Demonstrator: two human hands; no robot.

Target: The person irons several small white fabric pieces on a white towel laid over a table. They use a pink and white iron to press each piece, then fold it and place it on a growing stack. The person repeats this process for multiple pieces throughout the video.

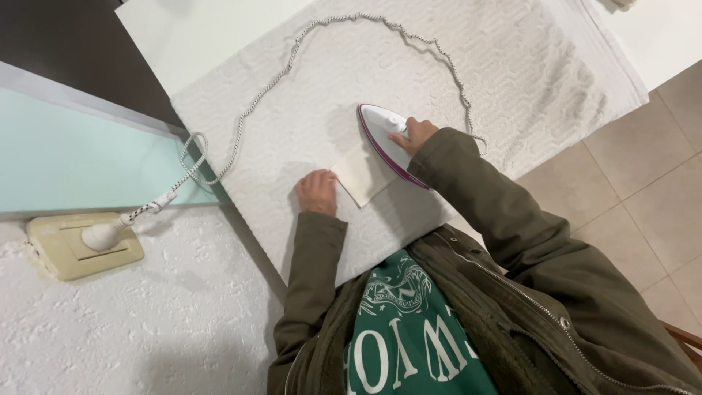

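A white and purple iron (382, 139) is gripped by the right hand (414, 134); a small folded cloth (361, 174), just beside it, is pressed flat by the left hand (317, 192).

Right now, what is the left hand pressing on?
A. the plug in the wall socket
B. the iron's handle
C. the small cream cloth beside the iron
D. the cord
C: the left hand lies flat at the edge of the cream cloth, while the right hand grips the iron resting on that cloth's other side.
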